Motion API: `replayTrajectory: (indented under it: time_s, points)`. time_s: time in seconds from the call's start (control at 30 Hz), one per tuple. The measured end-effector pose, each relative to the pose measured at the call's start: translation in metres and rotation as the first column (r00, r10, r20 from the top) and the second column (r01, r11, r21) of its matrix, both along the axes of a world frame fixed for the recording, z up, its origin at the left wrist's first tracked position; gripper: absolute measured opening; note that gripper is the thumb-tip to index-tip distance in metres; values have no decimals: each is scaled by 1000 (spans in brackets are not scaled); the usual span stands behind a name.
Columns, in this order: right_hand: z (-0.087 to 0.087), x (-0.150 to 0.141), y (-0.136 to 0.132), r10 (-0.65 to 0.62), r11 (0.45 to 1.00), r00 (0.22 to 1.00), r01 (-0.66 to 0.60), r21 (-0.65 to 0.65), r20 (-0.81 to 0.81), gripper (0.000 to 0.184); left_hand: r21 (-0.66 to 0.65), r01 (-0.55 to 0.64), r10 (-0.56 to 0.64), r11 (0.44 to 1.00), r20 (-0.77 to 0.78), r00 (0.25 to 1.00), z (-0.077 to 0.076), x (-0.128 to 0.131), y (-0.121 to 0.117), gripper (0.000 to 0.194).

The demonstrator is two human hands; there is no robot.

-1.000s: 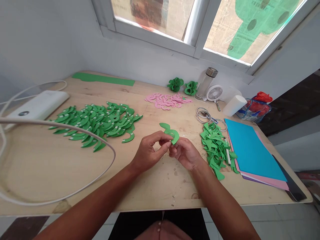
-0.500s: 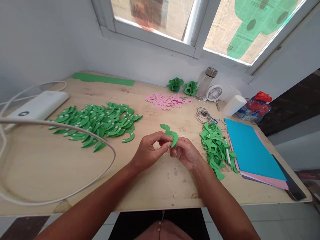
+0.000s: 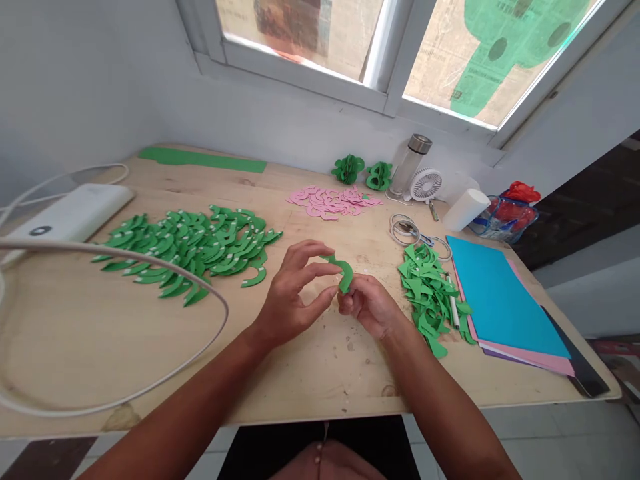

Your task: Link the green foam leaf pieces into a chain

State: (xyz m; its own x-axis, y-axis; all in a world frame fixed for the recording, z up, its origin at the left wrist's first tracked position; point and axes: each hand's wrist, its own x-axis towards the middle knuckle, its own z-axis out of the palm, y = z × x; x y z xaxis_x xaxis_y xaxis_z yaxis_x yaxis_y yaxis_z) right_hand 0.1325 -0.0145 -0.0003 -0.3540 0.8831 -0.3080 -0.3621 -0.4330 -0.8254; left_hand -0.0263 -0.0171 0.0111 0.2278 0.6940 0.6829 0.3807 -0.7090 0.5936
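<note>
My right hand [image 3: 369,307] is closed in a pinch on the lower end of a curved green paper piece [image 3: 342,269], held just above the wooden table [image 3: 100,333]. My left hand [image 3: 291,297] sits beside it with fingers spread; its thumb and forefinger touch the upper part of the same piece. A large pile of similar green curved pieces with white tabs [image 3: 193,243] lies to the left. A smaller heap of green cut pieces [image 3: 427,293] lies right of my right hand.
Pink cut pieces [image 3: 331,200] and two green paper flowers [image 3: 350,168] lie at the back. Scissors [image 3: 415,232], a bottle [image 3: 410,165], a small fan [image 3: 426,185], a white roll and a basket stand back right. Blue and pink sheets [image 3: 500,300] lie right; a white cable [image 3: 150,257] loops left.
My left hand's fingers have spread apart from a pinch and risen slightly. The green piece has turned and sits a little lower in my right hand's fingers.
</note>
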Motion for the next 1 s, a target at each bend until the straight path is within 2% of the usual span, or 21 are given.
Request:
replayTrajectory:
  time_s: [0.13, 0.27, 0.43, 1.0]
  points:
    - [0, 0, 0, -14, 1000, 1000, 14, -4, -26, 10, -1, 74, -74, 997, -88, 993, 2, 0, 1, 15]
    - [1, 0, 0, -4, 1000, 1000, 4, 4, -18, 13, -12, 38, -39, 999, -98, 994, -1, 0, 2, 7]
    - [0, 1, 0, 8, 1000, 1000, -7, 3, -17, 15, -15, 12, -14, 1000, -136, 991, -3, -1, 4, 11]
    - [5, -3, -2, -11, 1000, 998, 12, -18, 58, 17, -79, 53, -61, 995, -99, 993, -5, 1, 2, 8]
